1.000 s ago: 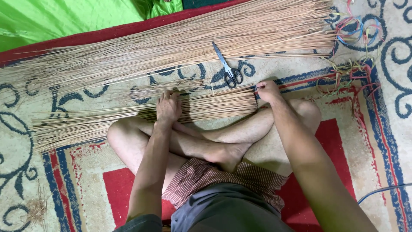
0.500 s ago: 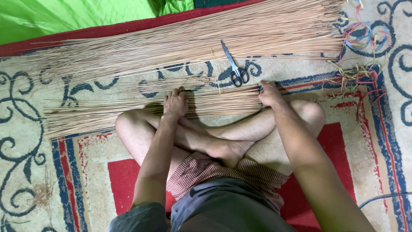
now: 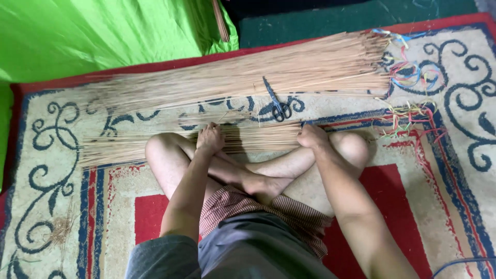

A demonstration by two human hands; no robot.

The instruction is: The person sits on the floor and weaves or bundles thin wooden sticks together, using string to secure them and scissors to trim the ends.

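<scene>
A small bundle of sticks (image 3: 186, 142) lies gathered across the shins, while the far larger pile of sticks (image 3: 243, 77) beyond the scissors (image 3: 279, 106) remains unbundled on the rug (image 3: 51, 196). The left hand (image 3: 209, 138) presses down on the bundle's middle with fingers together; the right hand (image 3: 311, 137) is closed around its thick end.
</scene>
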